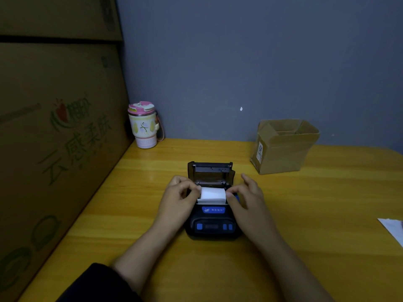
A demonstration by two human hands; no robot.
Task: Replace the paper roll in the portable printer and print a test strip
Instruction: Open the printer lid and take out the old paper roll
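Observation:
A small black portable printer [212, 225] with blue buttons sits on the yellow wooden table [305, 225], its lid [210, 168] tipped up and back. A white paper roll [212, 194] lies in the open compartment, a short end of paper reaching toward the front. My left hand [182, 196] pinches the roll's left end with thumb and fingers. My right hand [246, 195] touches the roll's right end, its other fingers spread over the printer's right side.
A large printed cardboard box [54, 138] walls off the left side. A pink and cream tumbler [144, 125] stands at the back left. An open small cardboard box [283, 147] sits back right. White paper [392, 231] lies at the right edge.

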